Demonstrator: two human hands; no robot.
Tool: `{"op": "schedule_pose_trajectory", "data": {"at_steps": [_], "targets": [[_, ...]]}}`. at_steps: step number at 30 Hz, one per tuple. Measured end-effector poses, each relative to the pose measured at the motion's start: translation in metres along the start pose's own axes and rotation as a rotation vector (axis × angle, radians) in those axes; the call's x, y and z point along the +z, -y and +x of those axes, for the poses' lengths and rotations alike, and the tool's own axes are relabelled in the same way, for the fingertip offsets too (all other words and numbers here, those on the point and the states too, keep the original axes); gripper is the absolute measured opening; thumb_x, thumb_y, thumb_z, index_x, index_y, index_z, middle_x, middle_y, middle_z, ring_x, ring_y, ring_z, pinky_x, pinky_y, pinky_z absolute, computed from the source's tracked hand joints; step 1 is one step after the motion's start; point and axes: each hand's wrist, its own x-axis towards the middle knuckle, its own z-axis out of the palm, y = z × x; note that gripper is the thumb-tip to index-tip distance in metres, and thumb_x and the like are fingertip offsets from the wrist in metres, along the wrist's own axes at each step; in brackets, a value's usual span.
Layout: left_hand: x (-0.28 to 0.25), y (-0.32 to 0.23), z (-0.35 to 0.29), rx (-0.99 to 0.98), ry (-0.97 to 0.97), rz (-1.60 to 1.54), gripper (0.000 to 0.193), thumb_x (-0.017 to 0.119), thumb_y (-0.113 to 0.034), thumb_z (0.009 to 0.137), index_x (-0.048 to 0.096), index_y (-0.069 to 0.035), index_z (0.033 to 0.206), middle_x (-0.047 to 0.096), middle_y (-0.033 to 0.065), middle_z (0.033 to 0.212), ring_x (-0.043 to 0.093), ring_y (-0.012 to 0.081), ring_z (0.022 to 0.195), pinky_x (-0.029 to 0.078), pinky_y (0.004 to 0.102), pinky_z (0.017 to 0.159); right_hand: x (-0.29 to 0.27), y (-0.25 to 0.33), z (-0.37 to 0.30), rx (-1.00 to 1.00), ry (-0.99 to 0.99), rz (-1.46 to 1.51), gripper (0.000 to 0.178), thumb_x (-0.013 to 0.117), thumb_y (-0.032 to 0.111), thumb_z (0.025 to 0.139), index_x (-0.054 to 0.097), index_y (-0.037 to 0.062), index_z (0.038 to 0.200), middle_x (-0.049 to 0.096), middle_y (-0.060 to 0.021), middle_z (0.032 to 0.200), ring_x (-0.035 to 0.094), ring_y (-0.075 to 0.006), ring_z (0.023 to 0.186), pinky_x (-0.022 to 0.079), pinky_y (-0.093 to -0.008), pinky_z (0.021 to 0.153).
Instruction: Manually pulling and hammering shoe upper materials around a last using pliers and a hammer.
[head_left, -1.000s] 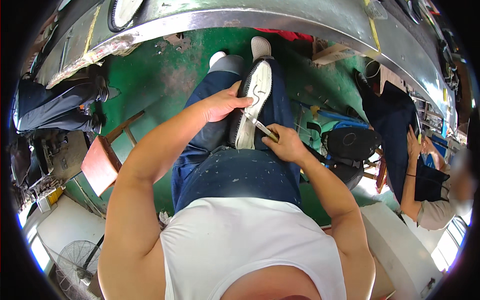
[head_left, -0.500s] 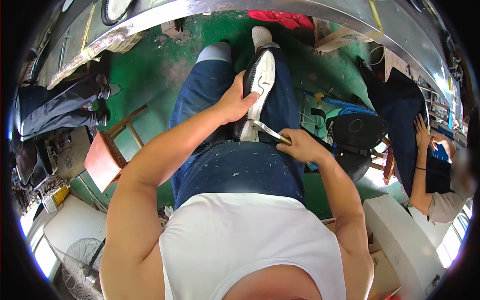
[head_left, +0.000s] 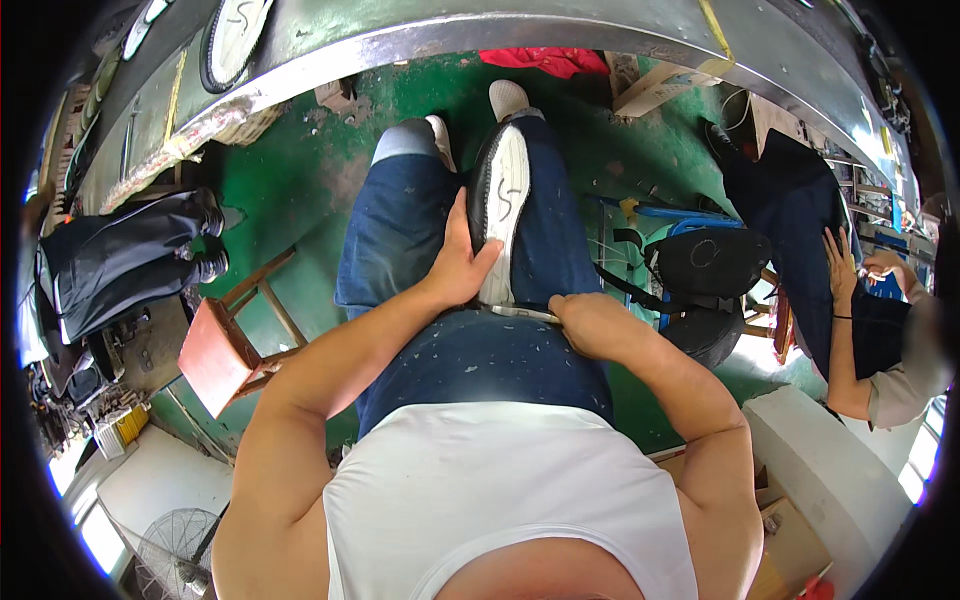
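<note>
A black shoe [head_left: 508, 175] lies sole up along my right thigh, its white sole marked with a dark squiggle. My left hand [head_left: 465, 262] clasps its left side, thumb on the sole and fingers along the black upper. At the shoe's near end, by my lap, is a slim silver metal hand tool [head_left: 528, 313]. My right hand [head_left: 592, 325] is closed around the tool's handle, which the fingers mostly hide. The tool's tip meets the end of the shoe; its exact contact cannot be made out.
A metal-edged workbench [head_left: 440, 32] curves across the far side, with another white-soled shoe [head_left: 235, 40] on it. At left stands a reddish stool [head_left: 215, 355]. A black bag [head_left: 710, 262] sits at right, near a seated co-worker [head_left: 850, 330]. A wire fan [head_left: 170, 550] stands lower left.
My right hand has brought the tool nearer my lap, down to the shoe's near end. My left hand has slid toward that end, and more of the sole shows.
</note>
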Motion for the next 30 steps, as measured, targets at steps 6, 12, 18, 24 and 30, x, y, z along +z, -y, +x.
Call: {"op": "schedule_pose_trajectory", "data": {"at_steps": [6, 12, 18, 24, 30], "targets": [[-0.019, -0.001, -0.023, -0.171, 0.319, -0.113, 0.11, 0.064, -0.013, 0.093, -0.029, -0.006, 0.152, 0.013, 0.0249, 0.162, 0.023, 0.0281, 0.149, 0.023, 0.0332, 0.118, -0.034, -0.017, 0.007, -0.056, 0.324, 0.245, 0.021, 0.061, 0.019, 0.091, 0.064, 0.0001, 0.099, 0.069, -0.0179, 0.084, 0.07, -0.0341, 0.075, 0.055, -0.0417, 0.066], [-0.03, -0.024, -0.018, -0.215, 0.344, -0.152, 0.124, 0.075, -0.015, 0.084, -0.028, -0.007, 0.153, 0.015, 0.0276, 0.16, 0.028, 0.0311, 0.147, 0.025, 0.0329, 0.118, -0.072, -0.01, 0.039, -0.062, -0.297, 0.879, 0.038, 0.047, 0.036, 0.104, 0.057, 0.0015, 0.09, 0.065, -0.0063, 0.072, 0.058, -0.0153, 0.049, 0.049, -0.0306, 0.051], [-0.039, -0.003, 0.0, -0.002, 0.255, 0.106, 0.121, 0.081, -0.02, 0.08, -0.012, 0.005, 0.152, 0.019, 0.0302, 0.155, 0.027, 0.0375, 0.146, 0.027, 0.0363, 0.118, -0.046, -0.044, 0.098, 0.093, -0.343, 1.033, 0.043, 0.042, 0.036, 0.106, 0.058, -0.0022, 0.097, 0.065, -0.0097, 0.079, 0.066, -0.0157, 0.066, 0.053, -0.0319, 0.062], [-0.052, -0.019, 0.083, -0.337, 0.115, -0.578, 0.051, 0.064, -0.031, 0.098, 0.052, 0.002, 0.135, 0.065, 0.0099, 0.118, 0.061, 0.0153, 0.101, 0.05, 0.0324, 0.091, 0.004, -0.061, 0.074, 0.156, -0.444, 1.406, 0.043, 0.04, 0.037, 0.108, 0.056, -0.0031, 0.106, 0.065, -0.0105, 0.085, 0.066, -0.018, 0.07, 0.052, -0.0301, 0.061], [-0.177, -0.169, 0.097, 0.019, 0.277, -0.414, 0.055, 0.068, -0.034, 0.097, 0.053, 0.004, 0.133, 0.065, 0.0091, 0.117, 0.057, 0.0128, 0.104, 0.049, 0.029, 0.09, 0.009, -0.068, 0.076, 0.151, -0.426, 1.472, 0.046, 0.038, 0.038, 0.108, 0.055, -0.0044, 0.112, 0.066, -0.012, 0.089, 0.067, -0.0188, 0.072, 0.051, -0.0296, 0.059]]}}
